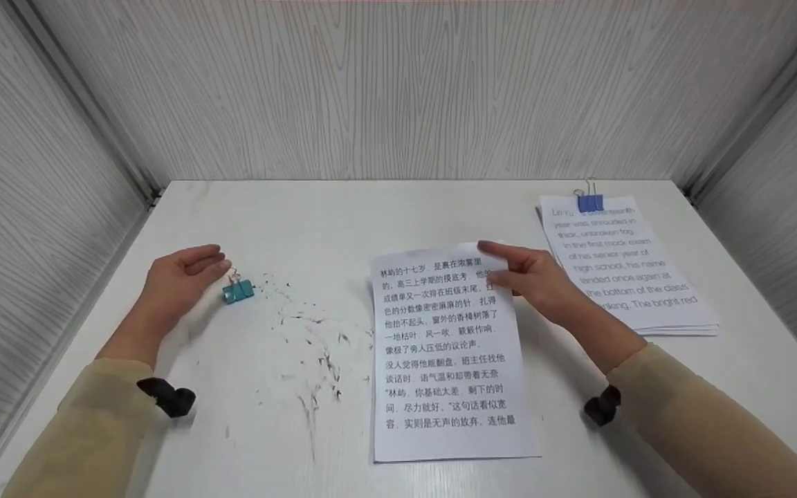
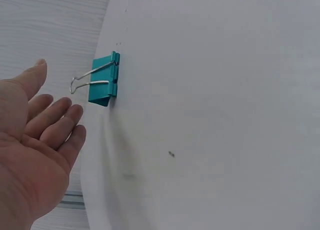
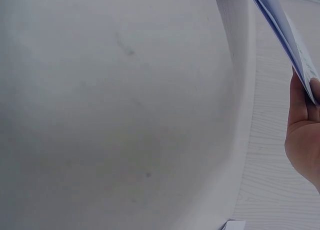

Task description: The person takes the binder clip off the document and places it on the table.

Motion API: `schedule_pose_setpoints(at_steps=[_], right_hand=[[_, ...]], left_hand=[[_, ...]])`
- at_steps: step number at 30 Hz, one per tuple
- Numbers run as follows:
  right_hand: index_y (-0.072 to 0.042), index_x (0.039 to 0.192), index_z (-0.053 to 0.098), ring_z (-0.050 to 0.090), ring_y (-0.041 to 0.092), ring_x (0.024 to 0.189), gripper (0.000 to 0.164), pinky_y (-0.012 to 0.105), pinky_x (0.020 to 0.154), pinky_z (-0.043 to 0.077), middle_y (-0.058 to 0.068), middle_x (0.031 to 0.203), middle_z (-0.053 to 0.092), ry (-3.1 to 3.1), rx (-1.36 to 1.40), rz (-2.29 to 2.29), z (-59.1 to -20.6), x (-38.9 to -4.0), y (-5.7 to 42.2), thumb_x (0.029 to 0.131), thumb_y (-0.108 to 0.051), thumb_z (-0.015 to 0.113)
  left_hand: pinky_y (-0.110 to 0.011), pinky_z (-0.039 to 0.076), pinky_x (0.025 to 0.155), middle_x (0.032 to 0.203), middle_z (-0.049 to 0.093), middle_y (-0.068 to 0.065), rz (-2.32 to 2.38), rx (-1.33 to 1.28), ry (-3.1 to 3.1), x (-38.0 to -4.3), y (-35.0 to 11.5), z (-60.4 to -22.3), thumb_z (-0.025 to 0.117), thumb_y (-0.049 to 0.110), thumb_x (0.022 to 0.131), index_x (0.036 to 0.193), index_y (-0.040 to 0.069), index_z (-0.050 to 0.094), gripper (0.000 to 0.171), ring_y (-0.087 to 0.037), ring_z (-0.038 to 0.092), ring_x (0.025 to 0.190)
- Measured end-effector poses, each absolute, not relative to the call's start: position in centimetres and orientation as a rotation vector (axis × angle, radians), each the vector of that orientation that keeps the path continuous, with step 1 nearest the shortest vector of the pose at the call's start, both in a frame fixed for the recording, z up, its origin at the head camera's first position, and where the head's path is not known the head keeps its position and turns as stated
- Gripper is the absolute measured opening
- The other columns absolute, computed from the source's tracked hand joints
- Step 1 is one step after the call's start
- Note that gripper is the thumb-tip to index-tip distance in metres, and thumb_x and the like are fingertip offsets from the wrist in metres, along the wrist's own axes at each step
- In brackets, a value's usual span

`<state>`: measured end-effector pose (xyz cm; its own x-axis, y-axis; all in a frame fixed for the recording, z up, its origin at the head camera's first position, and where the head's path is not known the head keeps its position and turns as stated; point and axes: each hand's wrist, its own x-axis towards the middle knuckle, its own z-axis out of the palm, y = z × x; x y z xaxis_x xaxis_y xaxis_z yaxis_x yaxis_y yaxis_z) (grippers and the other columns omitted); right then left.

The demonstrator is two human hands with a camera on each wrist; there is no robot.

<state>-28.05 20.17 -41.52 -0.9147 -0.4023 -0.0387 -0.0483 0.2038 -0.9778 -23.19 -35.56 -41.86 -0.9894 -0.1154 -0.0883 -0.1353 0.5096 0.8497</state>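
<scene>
A teal binder clip point(image 1: 238, 291) stands on the table, its wire handles pointing up. Beside it is my left hand point(image 1: 180, 280), fingers loosely bent and nothing in them. The left wrist view shows a small gap between those fingertips and the clip's handles. My right hand point(image 1: 537, 283) pinches the upper right corner of a thin stack of paper point(image 1: 443, 360) printed with Chinese text. In the right wrist view the paper stack point(image 3: 282, 30) appears nearly edge-on, tilted, with the thumb on one face and fingers on the other.
Another stack of paper point(image 1: 627, 277), printed in English, lies at the back right with a blue binder clip point(image 1: 590, 203) on its top edge. Dark smudges point(image 1: 329, 366) mark the white table point(image 1: 267, 429). Panels wall in the back and both sides.
</scene>
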Motion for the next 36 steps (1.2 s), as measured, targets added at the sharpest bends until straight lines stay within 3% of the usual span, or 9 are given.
schedule_pose_setpoints(at_steps=[5, 14, 20, 25, 31, 36], right_hand=[[-0.019, 0.153, 0.060, 0.075, 0.026, 0.113, 0.057, 0.032, 0.084, 0.063, 0.012, 0.131, 0.074, 2.204, -0.414, -1.771, -41.6, -28.2, 20.0, 0.100, -0.004, 0.072], [-0.015, 0.155, 0.057, 0.075, 0.026, 0.112, 0.059, 0.030, 0.082, 0.063, 0.014, 0.132, 0.073, 2.200, -0.401, -1.756, -41.7, -28.6, 19.7, 0.100, -0.002, 0.071], [-0.015, 0.158, 0.054, 0.074, 0.024, 0.108, 0.063, 0.025, 0.080, 0.060, 0.012, 0.132, 0.073, 2.332, -0.412, -1.628, -41.9, -29.1, 19.9, 0.099, -0.006, 0.074], [-0.016, 0.160, 0.050, 0.066, 0.027, 0.128, 0.066, 0.034, 0.100, 0.058, 0.009, 0.153, 0.059, 2.458, -0.443, -1.477, -41.7, -29.1, 20.2, 0.099, -0.009, 0.074], [-0.019, 0.165, 0.043, 0.035, 0.034, 0.156, 0.076, 0.049, 0.125, 0.033, 0.007, 0.170, 0.036, 2.673, -0.494, -1.181, -41.2, -28.2, 20.6, 0.097, -0.019, 0.078], [-0.015, 0.162, 0.047, 0.037, 0.034, 0.154, 0.078, 0.054, 0.125, 0.032, 0.010, 0.166, 0.043, 2.793, -0.645, -0.915, -40.8, -26.2, 20.6, 0.094, -0.027, 0.083]], left_hand=[[-0.047, 0.045, 0.116, 0.149, 0.062, -0.015, 1.506, -0.177, 2.892, -22.8, -33.8, -40.5, 0.066, 0.046, 0.105, 0.159, 0.006, 0.049, 0.068, -0.031, 0.057, 0.141], [-0.057, 0.046, 0.114, 0.134, 0.071, -0.019, 1.265, 0.175, 3.175, -22.2, -27.6, -39.5, 0.072, 0.030, 0.104, 0.147, 0.001, 0.061, 0.053, -0.039, 0.064, 0.130], [-0.054, 0.047, 0.114, 0.145, 0.065, -0.015, 0.940, 0.441, 3.130, -20.8, -21.8, -39.6, 0.074, 0.034, 0.102, 0.149, 0.005, 0.060, 0.058, -0.035, 0.060, 0.136], [-0.051, 0.043, 0.119, 0.151, 0.061, -0.011, 0.644, 0.614, 3.074, -19.5, -18.0, -40.2, 0.076, 0.043, 0.099, 0.153, 0.007, 0.057, 0.068, -0.031, 0.057, 0.141], [-0.057, 0.030, 0.125, 0.159, 0.052, -0.014, 0.397, 0.703, 3.016, -18.3, -15.2, -40.9, 0.069, 0.059, 0.098, 0.159, 0.009, 0.050, 0.081, -0.033, 0.046, 0.149], [-0.058, 0.025, 0.126, 0.167, 0.040, -0.012, 0.292, 0.698, 2.971, -17.6, -13.9, -41.7, 0.062, 0.071, 0.096, 0.165, 0.011, 0.039, 0.095, -0.035, 0.036, 0.155]])
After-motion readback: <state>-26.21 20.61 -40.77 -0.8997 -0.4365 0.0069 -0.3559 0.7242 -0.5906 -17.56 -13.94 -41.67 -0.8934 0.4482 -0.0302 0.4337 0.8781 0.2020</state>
